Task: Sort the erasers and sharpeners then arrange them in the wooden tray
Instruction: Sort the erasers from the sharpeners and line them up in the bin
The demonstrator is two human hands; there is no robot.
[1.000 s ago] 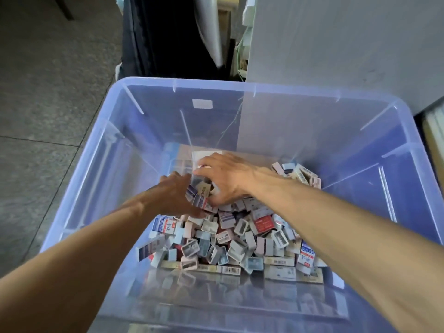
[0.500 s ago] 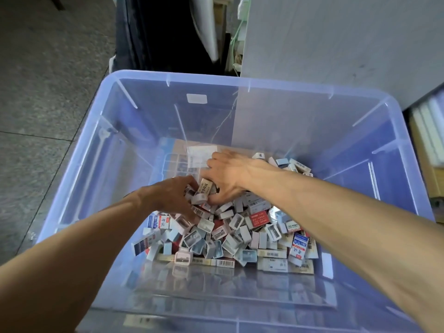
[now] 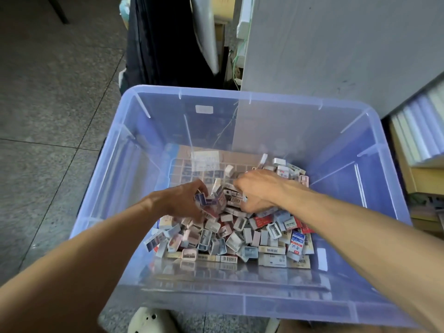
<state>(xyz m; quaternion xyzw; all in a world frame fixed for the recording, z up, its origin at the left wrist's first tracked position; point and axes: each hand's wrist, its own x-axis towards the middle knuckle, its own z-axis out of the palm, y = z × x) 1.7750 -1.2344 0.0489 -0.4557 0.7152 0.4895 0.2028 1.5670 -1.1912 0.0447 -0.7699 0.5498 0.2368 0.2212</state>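
A heap of small erasers and sharpeners (image 3: 240,231) lies in the bottom of a big translucent blue bin (image 3: 115,169). Under the heap's far side shows a brownish gridded tray (image 3: 185,164), mostly covered. My left hand (image 3: 180,203) digs into the heap's left side, its fingers curled round several blue and white pieces (image 3: 211,200). My right hand (image 3: 262,191) is just right of it, palm down, with fingers and thumb curled into the pieces. A few loose pieces (image 3: 228,169) sit tipped up just beyond the hands.
The bin stands on a grey tiled floor (image 3: 48,116). A grey cabinet side (image 3: 336,56) and dark hanging cloth (image 3: 163,44) stand behind it, shelves with white sheets (image 3: 422,131) to the right. A pale shoe (image 3: 149,320) shows at the bin's near wall.
Both hands have drawn a little apart and raked through the top of the heap, shifting pieces. The view has pulled back, so the bin sits lower in frame.
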